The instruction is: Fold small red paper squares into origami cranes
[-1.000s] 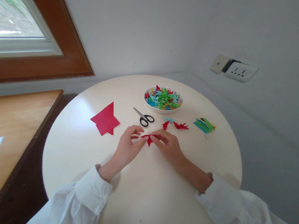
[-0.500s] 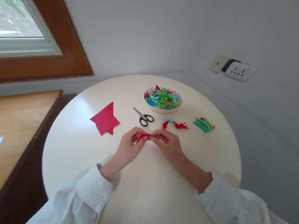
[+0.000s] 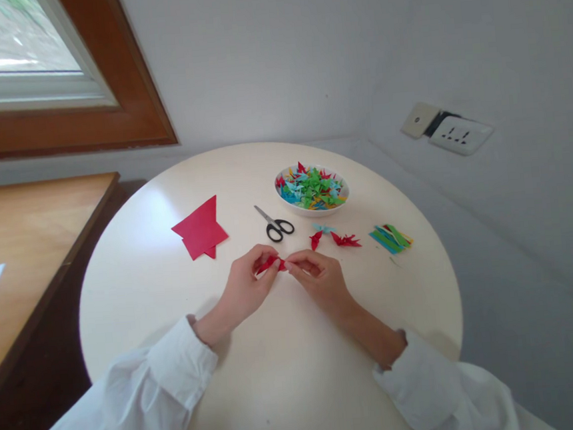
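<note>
Between my hands is a small piece of folded red paper [image 3: 265,265], partly covered by my fingers. My left hand [image 3: 252,279] pinches it from the left, thumb against bent fingers. From the right, my right hand [image 3: 321,279] grips its other end between thumb and fingertips. Just beyond my right hand lie two red paper cranes [image 3: 345,240] and a light blue folded paper piece [image 3: 324,228]. Black-handled scissors [image 3: 278,229] rest past my fingers, blades pointing away to the left. Red paper sheets [image 3: 201,228] overlap on the left side.
A white bowl [image 3: 311,211] full of colourful folded paper cranes stands at the back of the round white table [image 3: 137,288]. Green, blue and yellow paper strips [image 3: 391,238] lie at the right. A wooden table [image 3: 30,217] adjoins on the left; walls close off the back and right.
The red paper between my fingers has shifted slightly, and less of it shows at my right fingertips. Both hands keep their grip in nearly the same place.
</note>
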`<act>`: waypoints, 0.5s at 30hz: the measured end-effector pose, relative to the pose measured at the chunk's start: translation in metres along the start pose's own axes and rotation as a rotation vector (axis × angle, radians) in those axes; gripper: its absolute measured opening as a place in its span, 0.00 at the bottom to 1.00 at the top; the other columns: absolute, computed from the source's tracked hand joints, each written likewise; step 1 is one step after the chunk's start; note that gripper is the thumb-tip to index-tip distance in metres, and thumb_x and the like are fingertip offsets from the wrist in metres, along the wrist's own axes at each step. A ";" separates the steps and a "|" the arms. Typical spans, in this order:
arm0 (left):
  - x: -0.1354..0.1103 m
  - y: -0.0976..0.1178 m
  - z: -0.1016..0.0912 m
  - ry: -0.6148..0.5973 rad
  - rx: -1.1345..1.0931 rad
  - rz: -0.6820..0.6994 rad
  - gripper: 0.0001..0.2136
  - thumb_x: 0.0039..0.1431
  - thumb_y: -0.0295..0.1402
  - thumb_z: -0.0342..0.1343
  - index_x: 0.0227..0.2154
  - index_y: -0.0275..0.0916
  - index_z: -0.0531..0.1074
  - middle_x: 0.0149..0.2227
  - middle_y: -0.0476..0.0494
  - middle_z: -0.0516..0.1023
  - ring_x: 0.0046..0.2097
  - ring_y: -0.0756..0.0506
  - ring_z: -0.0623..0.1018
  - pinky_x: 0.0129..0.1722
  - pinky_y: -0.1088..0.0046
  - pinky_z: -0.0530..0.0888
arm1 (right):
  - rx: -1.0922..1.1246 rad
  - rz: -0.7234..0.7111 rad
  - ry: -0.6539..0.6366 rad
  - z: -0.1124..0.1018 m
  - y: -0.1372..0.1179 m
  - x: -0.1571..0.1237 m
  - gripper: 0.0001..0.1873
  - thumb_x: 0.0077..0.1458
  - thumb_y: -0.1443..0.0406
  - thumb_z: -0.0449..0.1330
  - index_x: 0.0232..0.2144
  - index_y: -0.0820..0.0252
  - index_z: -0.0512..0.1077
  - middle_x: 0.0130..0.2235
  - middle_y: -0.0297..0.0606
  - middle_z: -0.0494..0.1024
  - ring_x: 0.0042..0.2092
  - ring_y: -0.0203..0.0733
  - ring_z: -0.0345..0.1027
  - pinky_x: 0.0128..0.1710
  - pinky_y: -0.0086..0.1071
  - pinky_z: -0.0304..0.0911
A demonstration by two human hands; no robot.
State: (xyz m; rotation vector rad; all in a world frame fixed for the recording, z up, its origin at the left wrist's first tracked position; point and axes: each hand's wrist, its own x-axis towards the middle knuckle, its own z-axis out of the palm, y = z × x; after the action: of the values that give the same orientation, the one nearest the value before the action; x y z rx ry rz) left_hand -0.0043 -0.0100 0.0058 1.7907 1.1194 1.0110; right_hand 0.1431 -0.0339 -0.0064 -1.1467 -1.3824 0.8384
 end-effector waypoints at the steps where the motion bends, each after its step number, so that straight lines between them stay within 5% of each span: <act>1: 0.000 0.000 0.000 -0.002 0.021 0.004 0.06 0.51 0.26 0.52 0.33 0.36 0.70 0.29 0.46 0.75 0.30 0.50 0.72 0.29 0.75 0.67 | 0.003 -0.002 -0.001 0.000 0.000 0.000 0.03 0.47 0.65 0.60 0.26 0.60 0.72 0.28 0.36 0.77 0.31 0.37 0.72 0.34 0.30 0.69; 8: 0.000 0.001 0.000 -0.007 0.107 0.054 0.06 0.50 0.24 0.51 0.30 0.37 0.71 0.30 0.44 0.76 0.33 0.48 0.74 0.33 0.74 0.69 | 0.016 0.059 -0.017 0.000 0.002 0.001 0.05 0.47 0.64 0.60 0.26 0.60 0.72 0.28 0.36 0.77 0.31 0.37 0.71 0.34 0.30 0.69; 15: -0.001 -0.002 0.002 0.016 -0.035 0.085 0.06 0.49 0.22 0.49 0.30 0.36 0.69 0.30 0.45 0.74 0.33 0.49 0.73 0.34 0.74 0.69 | 0.131 0.144 0.017 0.002 0.000 0.002 0.07 0.42 0.63 0.63 0.25 0.61 0.73 0.27 0.37 0.78 0.31 0.38 0.72 0.34 0.32 0.69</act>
State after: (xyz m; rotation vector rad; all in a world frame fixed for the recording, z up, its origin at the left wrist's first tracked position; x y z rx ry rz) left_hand -0.0034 -0.0110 0.0026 1.8188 1.0363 1.0898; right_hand 0.1414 -0.0318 -0.0061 -1.1583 -1.2234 1.0045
